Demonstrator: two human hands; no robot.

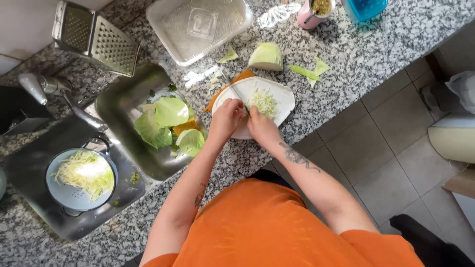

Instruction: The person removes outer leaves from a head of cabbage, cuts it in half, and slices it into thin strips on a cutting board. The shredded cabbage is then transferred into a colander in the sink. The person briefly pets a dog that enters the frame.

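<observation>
A white cutting board [282, 106] lies on the granite counter, with a pile of shredded cabbage [264, 102] on it. My right hand [262, 127] grips a knife [233, 90] whose blade points away from me across the board. My left hand [225, 120] sits just left of the blade with its fingers curled down on a small bit of cabbage, which is mostly hidden. A cut cabbage wedge [266, 55] rests on the counter beyond the board.
Left of the board, a steel sink [123, 94] holds loose cabbage leaves [169, 112]. A blue colander [81, 179] of shredded cabbage sits in the lower basin below the tap [59, 94]. A box grater [96, 39], a clear tray [198, 27], a pink cup [314, 12] and a blue tub [363, 9] line the far counter.
</observation>
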